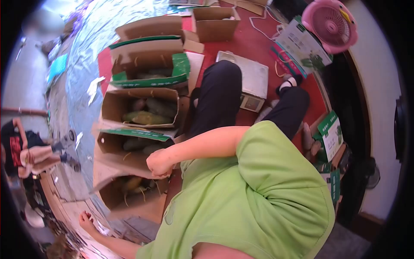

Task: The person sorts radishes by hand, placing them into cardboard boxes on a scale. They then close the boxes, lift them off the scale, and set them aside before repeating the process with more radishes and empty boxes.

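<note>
My right hand (pixel 160 164) is closed in a fist above the edges of two open cardboard boxes. Whatever its fingers hold, if anything, is hidden. Under it, one box (pixel 118 160) contains dark green, long vegetables or fruit, partly covered by the hand. The nearer box (pixel 114 194) has yellowish and greenish produce inside and looks blurred. Off to the lower left, my left hand (pixel 86 219) is held out with fingers loosely bent and apart, nothing visible in it. A further box (pixel 142 91) shows a yellow-green piece (pixel 148 118) among darker ones.
More open cartons (pixel 146 80) line up beyond, on a red surface (pixel 254 32). A white box (pixel 252 77) stands between my legs. At the right are a pink fan (pixel 331 26) and printed cartons (pixel 304 45). Another person (pixel 32 149) sits at the left beyond blue sheeting (pixel 76 129).
</note>
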Motion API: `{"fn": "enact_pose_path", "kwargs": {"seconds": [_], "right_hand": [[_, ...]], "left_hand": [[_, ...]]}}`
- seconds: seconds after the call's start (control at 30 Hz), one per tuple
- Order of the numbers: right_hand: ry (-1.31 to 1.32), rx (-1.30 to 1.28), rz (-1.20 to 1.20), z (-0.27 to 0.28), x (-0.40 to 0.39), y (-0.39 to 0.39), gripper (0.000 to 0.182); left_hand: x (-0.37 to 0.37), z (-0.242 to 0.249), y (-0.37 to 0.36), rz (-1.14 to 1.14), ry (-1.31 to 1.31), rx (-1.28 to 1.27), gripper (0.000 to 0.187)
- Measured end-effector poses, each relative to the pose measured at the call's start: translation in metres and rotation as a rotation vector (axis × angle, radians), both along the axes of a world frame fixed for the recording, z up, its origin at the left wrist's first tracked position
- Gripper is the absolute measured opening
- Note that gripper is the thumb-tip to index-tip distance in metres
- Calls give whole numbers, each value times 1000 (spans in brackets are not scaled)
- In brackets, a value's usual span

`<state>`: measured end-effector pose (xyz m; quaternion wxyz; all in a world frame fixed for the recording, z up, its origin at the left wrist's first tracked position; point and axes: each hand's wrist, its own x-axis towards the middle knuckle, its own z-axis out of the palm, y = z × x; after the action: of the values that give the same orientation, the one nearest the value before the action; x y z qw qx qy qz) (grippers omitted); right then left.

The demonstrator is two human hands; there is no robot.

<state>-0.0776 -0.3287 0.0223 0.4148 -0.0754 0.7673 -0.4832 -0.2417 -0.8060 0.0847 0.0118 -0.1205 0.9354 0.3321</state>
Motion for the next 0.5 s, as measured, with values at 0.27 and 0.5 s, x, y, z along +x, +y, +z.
{"fn": "enact_pose_path", "kwargs": {"seconds": [0.27, 0.5], "right_hand": [[478, -19, -358, 7, -1, 94, 19], [1016, 97, -1007, 75, 72, 247, 19]], "left_hand": [[-45, 11, 194, -665, 120, -8, 19], [-48, 23, 409, -1082, 207, 150, 18]]}}
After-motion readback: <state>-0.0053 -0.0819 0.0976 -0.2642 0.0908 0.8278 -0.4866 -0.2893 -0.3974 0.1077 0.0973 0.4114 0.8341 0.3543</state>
